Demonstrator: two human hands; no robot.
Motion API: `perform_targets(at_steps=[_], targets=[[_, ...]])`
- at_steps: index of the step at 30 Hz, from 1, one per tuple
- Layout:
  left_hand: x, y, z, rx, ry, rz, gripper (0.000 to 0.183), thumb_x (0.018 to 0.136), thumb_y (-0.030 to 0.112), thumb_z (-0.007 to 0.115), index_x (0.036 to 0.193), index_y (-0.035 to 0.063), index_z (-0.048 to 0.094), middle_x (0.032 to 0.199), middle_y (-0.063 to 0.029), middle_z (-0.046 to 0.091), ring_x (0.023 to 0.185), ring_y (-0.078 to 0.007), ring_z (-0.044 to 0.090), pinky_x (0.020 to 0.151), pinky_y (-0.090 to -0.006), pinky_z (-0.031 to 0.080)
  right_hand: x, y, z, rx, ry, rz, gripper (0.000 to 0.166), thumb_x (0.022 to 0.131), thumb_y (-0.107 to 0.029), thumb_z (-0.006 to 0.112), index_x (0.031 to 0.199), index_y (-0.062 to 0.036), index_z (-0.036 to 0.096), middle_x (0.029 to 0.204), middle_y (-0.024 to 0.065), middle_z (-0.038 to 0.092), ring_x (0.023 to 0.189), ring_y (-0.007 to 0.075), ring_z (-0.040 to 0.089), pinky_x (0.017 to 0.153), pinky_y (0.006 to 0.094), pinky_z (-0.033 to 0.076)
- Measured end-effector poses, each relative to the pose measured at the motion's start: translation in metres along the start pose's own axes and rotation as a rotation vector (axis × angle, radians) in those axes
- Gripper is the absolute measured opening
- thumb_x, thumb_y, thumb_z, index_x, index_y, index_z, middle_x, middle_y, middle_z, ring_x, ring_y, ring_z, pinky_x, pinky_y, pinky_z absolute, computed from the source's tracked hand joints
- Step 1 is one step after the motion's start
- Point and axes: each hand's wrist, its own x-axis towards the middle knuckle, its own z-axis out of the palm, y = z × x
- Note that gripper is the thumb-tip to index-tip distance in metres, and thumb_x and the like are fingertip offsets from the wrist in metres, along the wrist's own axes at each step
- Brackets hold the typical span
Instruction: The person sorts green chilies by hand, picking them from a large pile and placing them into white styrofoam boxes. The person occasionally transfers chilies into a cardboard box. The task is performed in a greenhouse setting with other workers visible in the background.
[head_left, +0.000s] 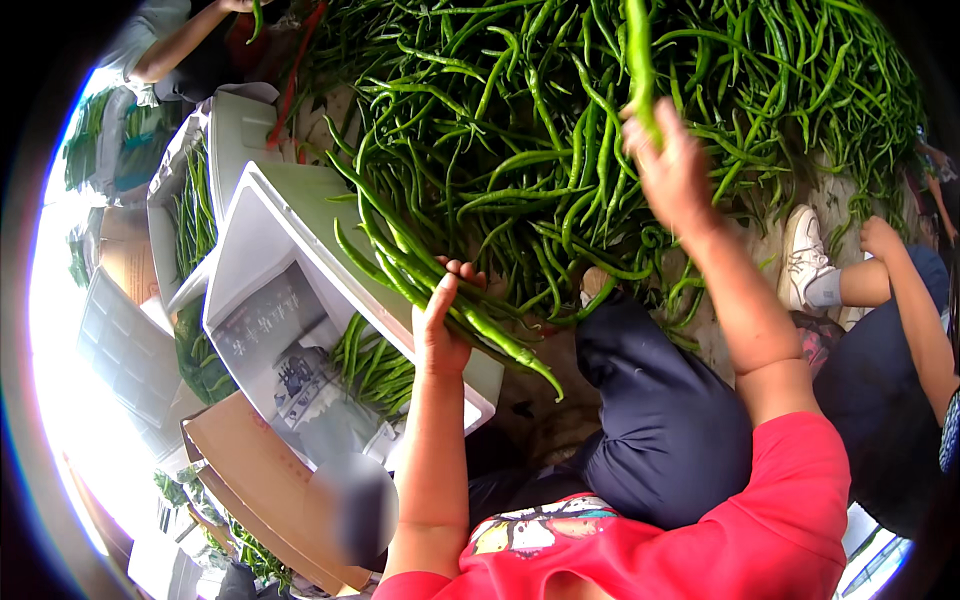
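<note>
A bunch of long green chili peppers (420, 274) lies across the palm of my left hand (442, 322), the thumb over them. Just left of that hand stands a white foam box (292, 217), lined with a printed sheet (277, 315). More green peppers (375, 367) are laid side by side within the box. My right hand (671, 169), blurred, grips the lower end of one long green pepper (640, 67) above a large pile of loose green peppers (517, 127).
Another foam box (244, 127) with peppers stands beyond the first. Brown cardboard (270, 487) is at lower left. One person's arm (180, 49) shows at upper left. Another person sits at right, with a white shoe (804, 255) beside the pile. A red strap (296, 75) hangs near the boxes.
</note>
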Motion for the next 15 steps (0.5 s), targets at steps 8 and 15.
perform_targets(at_steps=[8, 15], targets=[[0.0, -0.005, -0.007, -0.057, 0.096, 0.004, 0.037, 0.083, 0.012, 0.067, 0.113, 0.0065, 0.047, 0.106, -0.009, 0.055, 0.104, -0.0249, 0.055, 0.101, -0.0461, 0.042, -0.057, -0.027, 0.086, 0.426, -0.956, -0.427, 0.025, 0.087, -0.026, 0.063, 0.103, -0.008, 0.065, 0.092, 0.0128, 0.062, 0.089, 0.0295, 0.061, 0.081, 0.0376, 0.05], [0.017, 0.015, 0.0, 0.084, -0.018, -0.003, 0.039, 0.084, 0.015, 0.066, 0.116, 0.009, 0.045, 0.098, -0.0049, 0.053, 0.095, -0.0186, 0.054, 0.101, -0.0469, 0.04, 0.063, 0.141, 0.179, -0.424, -0.242, 0.294, 0.05, 0.08, -0.035, 0.068, 0.119, -0.0079, 0.054, 0.108, 0.0156, 0.064, 0.104, 0.0337, 0.06, 0.09, 0.0437, 0.047]])
